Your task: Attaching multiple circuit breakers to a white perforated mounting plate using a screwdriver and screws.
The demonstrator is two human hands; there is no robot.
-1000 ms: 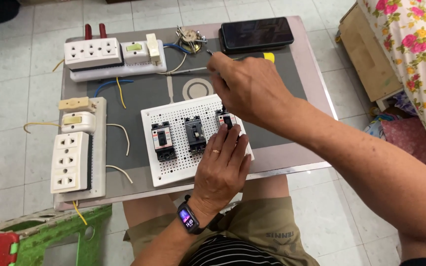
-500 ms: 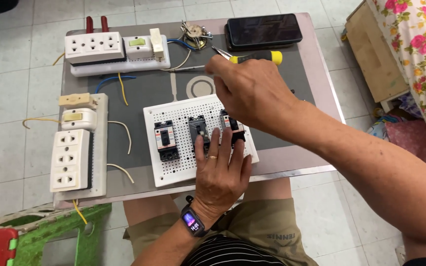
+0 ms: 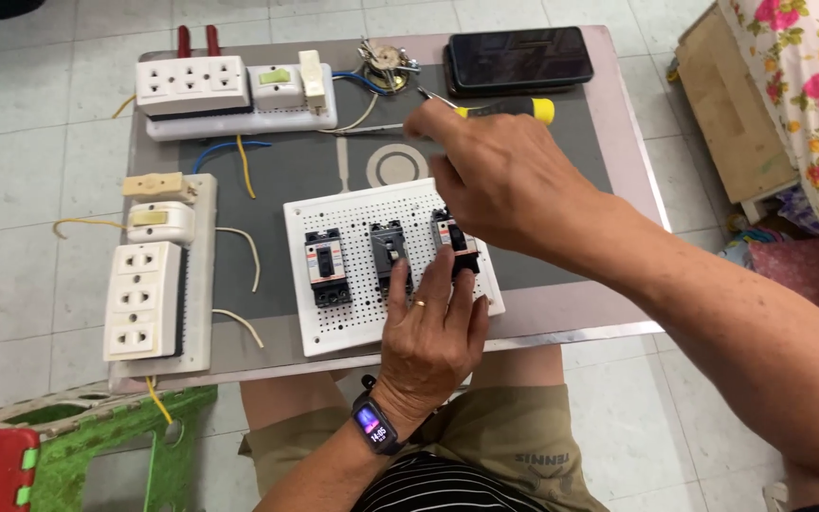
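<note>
Left hand (image 3: pixel 433 332), fingers spread flat, steadies white perforated board (image 3: pixel 334 322) carrying three circuit breakers; right hand (image 3: pixel 504 180) reaches, empty, toward yellow-handled screwdriver (image 3: pixel 509 107) on worktop (image 3: pixel 571 161).

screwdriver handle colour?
Yellow butt with a black grip on the screwdriver, lying by the right hand. Head view shows it.

Probably a home used for electrical practice: a pale tiled floor (image 3: pixel 30 180), a flowered cloth (image 3: pixel 812 104) at the edge, and a low worktop (image 3: pixel 571 161) carrying socket boards (image 3: pixel 168 284), a perforated breaker panel (image 3: pixel 353 322) and a phone (image 3: pixel 520 59)
</note>
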